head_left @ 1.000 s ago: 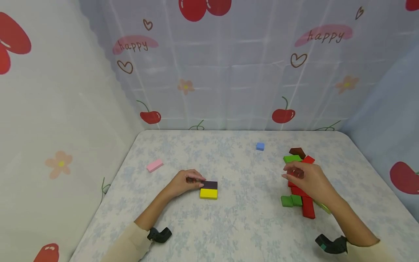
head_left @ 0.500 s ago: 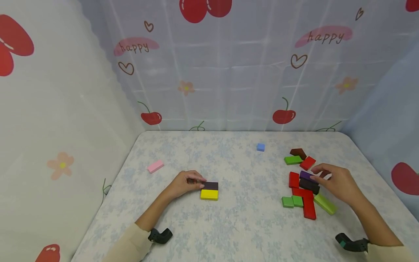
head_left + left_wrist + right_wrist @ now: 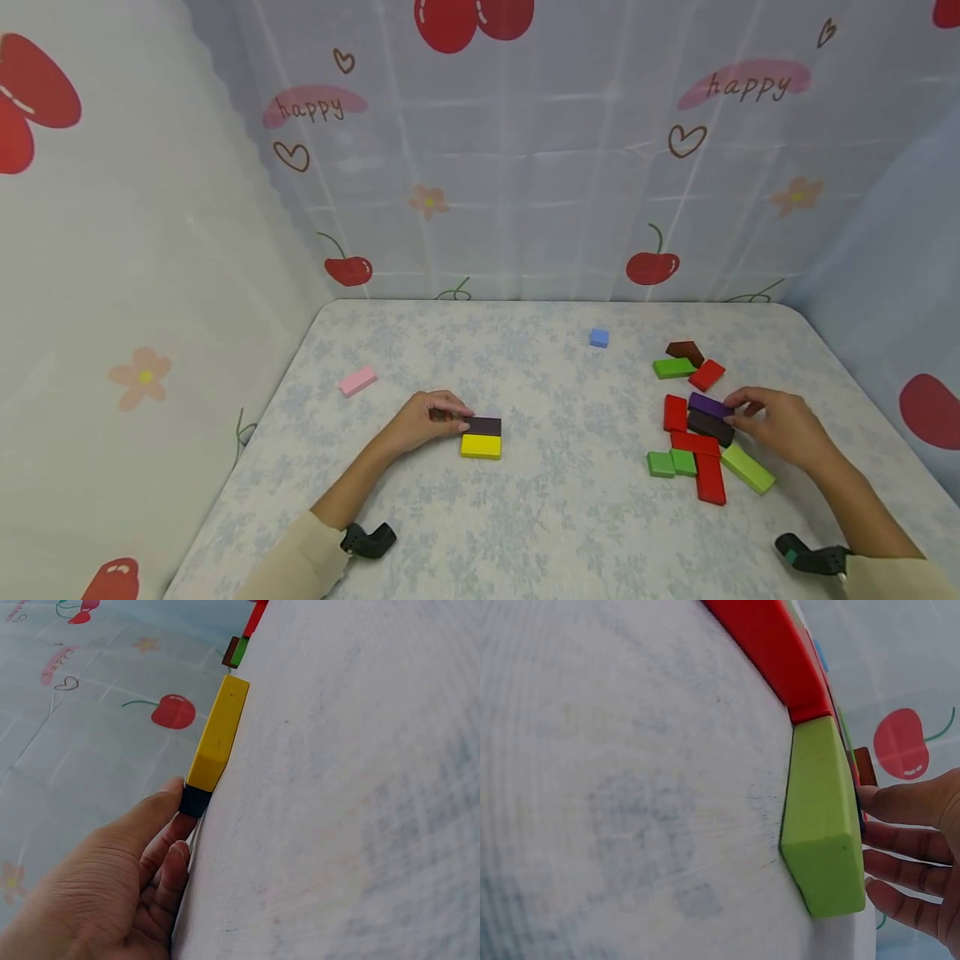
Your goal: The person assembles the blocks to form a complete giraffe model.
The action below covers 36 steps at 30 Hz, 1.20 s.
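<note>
On the table my left hand [image 3: 426, 423] pinches the left end of a dark block [image 3: 482, 426]. A yellow block [image 3: 480, 447] lies flush along the near side of that block, and the left wrist view shows the dark block [image 3: 196, 801] between thumb and finger. At the right, my right hand [image 3: 780, 423] has thumb and forefinger at the right end of a purple block [image 3: 709, 405], pinching it. A black block [image 3: 710, 427] lies against the purple one's near side. In the right wrist view a lime green block [image 3: 821, 817] partly hides these fingertips.
Around the right hand lie red blocks [image 3: 711, 479], small green blocks [image 3: 661, 464], a longer green block [image 3: 673, 367] and a brown block [image 3: 686, 352]. A pink block [image 3: 357, 381] lies far left, a small blue block [image 3: 598, 337] toward the back. Curtains enclose the table.
My right hand has moved right from over the red blocks, uncovering the purple and black blocks, and its fingertips have closed on the purple block's end. The left hand stays put.
</note>
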Motion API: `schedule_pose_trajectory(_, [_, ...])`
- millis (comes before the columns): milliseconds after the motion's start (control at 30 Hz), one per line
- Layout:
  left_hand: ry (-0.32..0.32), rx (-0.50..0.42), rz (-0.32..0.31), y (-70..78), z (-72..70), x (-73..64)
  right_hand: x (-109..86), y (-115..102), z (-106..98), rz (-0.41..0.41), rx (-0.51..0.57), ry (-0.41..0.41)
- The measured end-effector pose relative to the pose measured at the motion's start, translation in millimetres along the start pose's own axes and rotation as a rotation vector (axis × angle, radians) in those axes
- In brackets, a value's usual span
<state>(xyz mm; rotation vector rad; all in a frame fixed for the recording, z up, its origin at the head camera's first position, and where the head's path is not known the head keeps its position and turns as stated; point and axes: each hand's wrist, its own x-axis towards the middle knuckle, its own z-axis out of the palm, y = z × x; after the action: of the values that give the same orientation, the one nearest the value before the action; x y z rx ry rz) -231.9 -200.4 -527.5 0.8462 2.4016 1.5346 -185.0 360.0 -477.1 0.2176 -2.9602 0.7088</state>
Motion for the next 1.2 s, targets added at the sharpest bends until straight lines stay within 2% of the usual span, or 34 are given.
schedule_pose_trajectory(233, [0.002,-0.014,0.003,-4.6,-1.1,0.3,2.9,4,2,0.012,0.002,-0.028])
schedule_pose_trajectory(500, [-0.006,0.004,0.014,-6.1,-3.3,1.0,7.0,4,2,-0.017,0.011,-0.028])
schedule_pose_trajectory(667, [-0.008,0.004,0.017,-7.2,-3.3,1.0,5.6,4,-1,-0.028,0.032,0.002])
schedule_pose_trajectory(800, [-0.002,-0.008,0.012,-6.1,-2.9,0.9,3.6,2,-5,-0.05,0.023,0.065])
schedule_pose_trajectory(1067, [0.015,-0.004,0.005,-2.5,-1.4,0.4,0.1,-23,-11,-0.131,0.061,0.124])
schedule_pose_trajectory(1200, [0.006,-0.015,0.012,8.6,-1.3,-1.4,-1.2,-41,-10,-0.196,0.073,0.135])
